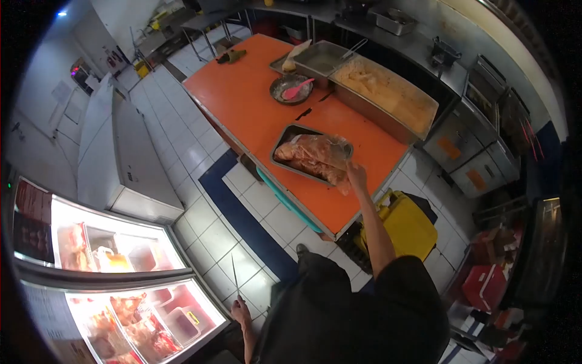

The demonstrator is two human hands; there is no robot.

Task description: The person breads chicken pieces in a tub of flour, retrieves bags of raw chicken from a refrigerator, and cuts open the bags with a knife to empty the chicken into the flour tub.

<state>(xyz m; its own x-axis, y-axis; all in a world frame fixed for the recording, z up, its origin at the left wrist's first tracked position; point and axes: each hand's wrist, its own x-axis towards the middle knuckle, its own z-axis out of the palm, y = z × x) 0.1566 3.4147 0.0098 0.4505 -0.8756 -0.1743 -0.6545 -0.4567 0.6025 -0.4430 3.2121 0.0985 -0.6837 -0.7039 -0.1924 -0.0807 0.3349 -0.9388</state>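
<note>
Bagged meat (303, 156) lies just left of the right-hand fingers (353, 170). Largest about it is the orange desk (239, 97), spreading away beyond those fingers. Farther across from them stands a long tub (376, 113) of pale crumbs or flour (394, 91). Close beside them sits the metal tray (290, 134) that holds the meat. Work on the meat looks to be at an early stage: it is set out in the tray, but plastic (333, 151) clings about it, and no separate cut pieces can be made out. Well beyond the same fingers is a pan (282, 87). What looks like a knife (235, 273) points away from the left-hand fingers (239, 309), which are curled round its handle, well apart from the meat. The right-hand fingers touch the plastic; whether they pinch it, I cannot tell.
</note>
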